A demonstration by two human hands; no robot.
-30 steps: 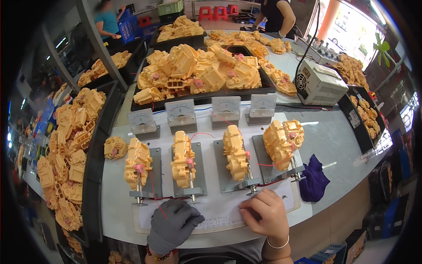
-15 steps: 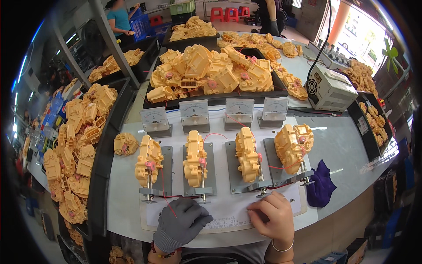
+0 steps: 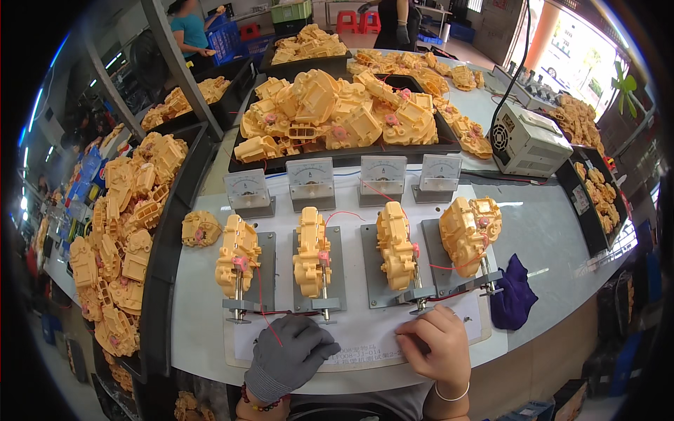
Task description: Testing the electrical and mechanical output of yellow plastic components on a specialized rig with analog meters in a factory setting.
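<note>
My left hand [image 3: 291,358], in a grey glove, rests on the white sheet [image 3: 379,333] at the near table edge, fingers curled in. My right hand [image 3: 439,344] is bare and lies opposite with its fingers loosely closed; nothing shows in either hand. Beyond them, yellow plastic gearbox housings stand on grey test stands: a left one [image 3: 236,256], a second [image 3: 310,252], a third [image 3: 394,245] and a tilted right one [image 3: 463,235]. Metal shafts and clamps face me. A thin red wire [image 3: 261,295] hangs down to my left glove.
Several analog panel meters [image 3: 309,184] stand behind the housings. A black bin [image 3: 281,165] heaped with housings is beyond, another bin [image 3: 165,281] at left. A single housing [image 3: 201,229], a purple cloth [image 3: 512,295] and a power supply box [image 3: 530,144] also lie on the table.
Both my hands stay in place, and so do the housings and stands. In the background, a person in dark clothes has shifted to the left.
</note>
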